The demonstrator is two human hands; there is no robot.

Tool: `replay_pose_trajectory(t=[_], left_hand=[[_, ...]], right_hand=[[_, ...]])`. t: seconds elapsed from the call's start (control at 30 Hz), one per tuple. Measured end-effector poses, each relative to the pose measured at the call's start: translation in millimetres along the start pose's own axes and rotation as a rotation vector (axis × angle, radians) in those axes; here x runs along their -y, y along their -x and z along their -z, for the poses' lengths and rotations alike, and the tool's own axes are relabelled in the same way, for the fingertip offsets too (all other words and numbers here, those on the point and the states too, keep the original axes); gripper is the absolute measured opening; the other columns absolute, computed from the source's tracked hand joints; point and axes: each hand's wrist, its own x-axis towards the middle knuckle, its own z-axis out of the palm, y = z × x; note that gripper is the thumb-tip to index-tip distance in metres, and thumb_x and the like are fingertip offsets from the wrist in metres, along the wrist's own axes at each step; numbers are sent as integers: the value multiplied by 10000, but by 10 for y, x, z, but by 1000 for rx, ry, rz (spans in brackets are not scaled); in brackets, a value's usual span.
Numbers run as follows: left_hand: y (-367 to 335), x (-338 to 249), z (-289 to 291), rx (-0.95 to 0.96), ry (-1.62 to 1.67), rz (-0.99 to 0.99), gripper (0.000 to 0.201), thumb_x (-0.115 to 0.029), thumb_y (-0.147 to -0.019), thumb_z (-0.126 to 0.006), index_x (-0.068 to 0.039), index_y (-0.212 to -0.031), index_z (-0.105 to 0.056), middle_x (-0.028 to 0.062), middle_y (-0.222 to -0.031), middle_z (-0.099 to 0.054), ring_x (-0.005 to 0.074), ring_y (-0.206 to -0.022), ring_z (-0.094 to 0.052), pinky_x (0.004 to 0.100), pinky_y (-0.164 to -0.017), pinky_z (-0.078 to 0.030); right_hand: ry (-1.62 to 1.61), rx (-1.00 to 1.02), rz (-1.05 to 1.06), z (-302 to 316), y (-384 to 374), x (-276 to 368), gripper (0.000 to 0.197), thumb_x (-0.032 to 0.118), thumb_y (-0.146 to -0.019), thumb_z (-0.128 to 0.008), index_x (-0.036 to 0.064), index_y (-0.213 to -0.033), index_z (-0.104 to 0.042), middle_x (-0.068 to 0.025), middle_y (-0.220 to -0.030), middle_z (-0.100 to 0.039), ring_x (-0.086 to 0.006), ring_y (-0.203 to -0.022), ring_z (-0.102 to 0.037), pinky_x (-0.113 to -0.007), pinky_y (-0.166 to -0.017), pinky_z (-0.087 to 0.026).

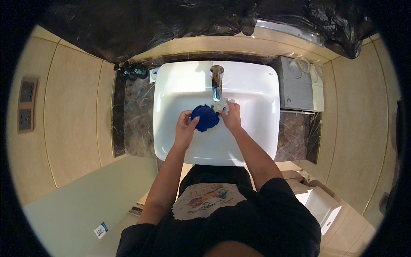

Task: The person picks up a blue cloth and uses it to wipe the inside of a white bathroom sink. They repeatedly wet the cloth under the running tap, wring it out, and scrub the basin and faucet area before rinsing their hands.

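Observation:
Over the white washbasin (257,139), my left hand (184,129) is closed on the left edge of a dark blue, soft-looking piece that resembles a crumpled cloth (206,118). My right hand (232,118) pinches a small pale white-grey object (220,106), whose kind I cannot make out, just right of the blue cloth. The chrome faucet (216,83) ends right above that pale object. Whether water runs from it cannot be seen.
Dark marble counter (139,118) surrounds the basin. A grey box (295,83) stands on its right side, and dark bottles (136,71) stand at the far left corner. Black plastic sheeting (171,25) hangs along the far side. Wall sockets (26,105) are at left.

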Motion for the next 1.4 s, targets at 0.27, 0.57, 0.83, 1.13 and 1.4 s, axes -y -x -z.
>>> replay_pose_trajectory(t=[0.27, 0.57, 0.83, 1.13, 1.4], left_hand=[[-459, 324, -356, 25, 136, 126, 234, -110, -953, -548, -132, -1180, -494, 15, -1125, -555, 143, -960, -555, 321, -763, -513], [-572, 401, -500, 101, 329, 447, 358, -377, -971, -508, -166, -1260, -492, 22, -1186, -517, 180, -1023, -533, 364, -814, -506], [-305, 457, -233, 166, 427, 426, 377, -319, -939, -565, -91, -1233, -504, 96, -1034, -631, 218, -941, -632, 354, -797, -545], [-215, 455, -40, -195, 302, 362, 390, -174, -887, -644, -68, -1228, -486, 119, -1028, -635, 249, -868, -659, 377, -715, -572], [-394, 420, -97, -137, 232, 283, 455, -173, -883, -660, -59, -1280, -469, 106, -1106, -597, 201, -919, -628, 324, -761, -556]], right_hand=[[-1445, 397, -928, 666, -98, 880, 409, 419, -977, -488, 95, -1223, -521, -79, -1113, -611, -194, -1022, -601, -302, -845, -498], [-1039, 22, -334, 307, 234, 781, 323, 30, -866, -644, 36, -1177, -554, -56, -1067, -593, -125, -939, -566, -253, -832, -479], [-305, 468, 319, 782, 518, 1006, 260, 80, -831, -672, 71, -1089, -637, -133, -1125, -604, -310, -1123, -530, -379, -983, -418], [43, 46, 9, 195, 160, 449, 407, 62, -743, -702, 16, -1126, -572, -178, -1169, -533, -377, -1088, -516, -422, -928, -448], [145, -52, 50, 309, -45, -86, 498, 0, -729, -665, 59, -1210, -552, -176, -1260, -475, -374, -1141, -485, -409, -959, -442]])
